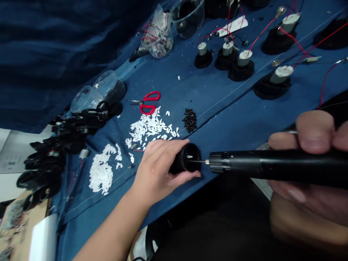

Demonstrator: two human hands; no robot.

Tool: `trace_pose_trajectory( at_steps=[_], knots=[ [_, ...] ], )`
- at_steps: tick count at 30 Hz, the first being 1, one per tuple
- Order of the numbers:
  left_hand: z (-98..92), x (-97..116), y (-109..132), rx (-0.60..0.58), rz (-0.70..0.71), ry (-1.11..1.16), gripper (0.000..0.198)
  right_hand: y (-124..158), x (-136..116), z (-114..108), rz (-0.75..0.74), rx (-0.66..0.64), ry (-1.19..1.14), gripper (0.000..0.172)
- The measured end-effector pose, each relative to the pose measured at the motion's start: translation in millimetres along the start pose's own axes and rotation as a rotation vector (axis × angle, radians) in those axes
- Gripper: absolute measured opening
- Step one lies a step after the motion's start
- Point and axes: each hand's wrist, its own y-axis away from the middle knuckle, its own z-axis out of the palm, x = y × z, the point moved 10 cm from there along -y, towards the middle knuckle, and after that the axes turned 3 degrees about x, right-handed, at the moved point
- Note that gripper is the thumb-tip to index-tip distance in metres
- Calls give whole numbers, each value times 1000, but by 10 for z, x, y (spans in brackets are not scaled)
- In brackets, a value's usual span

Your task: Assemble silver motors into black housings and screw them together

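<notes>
My left hand (157, 168) is wrapped round a small black cylindrical housing (187, 159) at the near edge of the blue cloth, its open end facing right with a white part showing inside. My right hand (312, 156) grips a black electric screwdriver (266, 165) held level. Its thin bit reaches into the housing's open end and touches the white part.
On the blue cloth (225, 108) lie heaps of small white pieces (148, 128), a small heap of black screws (189, 119), and red scissors (148, 102). Black parts (54, 148) pile at the left beside clear cups (103, 88). Motors on black bases (240, 65) with red wires stand behind.
</notes>
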Motion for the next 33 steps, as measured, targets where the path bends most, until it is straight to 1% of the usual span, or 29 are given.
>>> trace_pose_trajectory(
  at_steps=[2,3,8,12,13,17,18,21,26,30,32,33],
  knots=[
    [-13,-10,7,10,-1,-2,72,26,5,212,-10,-115,51,35],
    [-14,-13,10,8,-1,-3,72,39,0,267,-20,-144,69,35],
    [-19,-25,29,-6,-8,-9,72,58,2,307,-28,-166,57,31],
    [-31,-17,46,-1,7,-22,73,63,24,328,-21,-171,55,34],
    [-35,-12,49,0,14,-26,73,64,39,299,-12,-137,58,35],
    [-44,-10,45,-5,18,-37,71,111,96,21,18,136,23,41],
    [-42,-12,41,-11,16,-38,70,133,98,-29,11,179,9,42],
    [-38,-7,24,-21,18,-36,69,171,113,-65,-1,202,1,44],
    [-50,-2,9,-27,8,-35,68,123,115,10,-25,152,27,41],
    [-56,12,5,-31,3,-29,67,38,96,233,-91,-30,106,35],
    [-56,11,1,-29,-2,-20,66,29,94,302,-123,-76,108,32],
    [-56,7,0,-28,-6,-18,65,32,97,311,-130,-72,92,31]
  ],
)
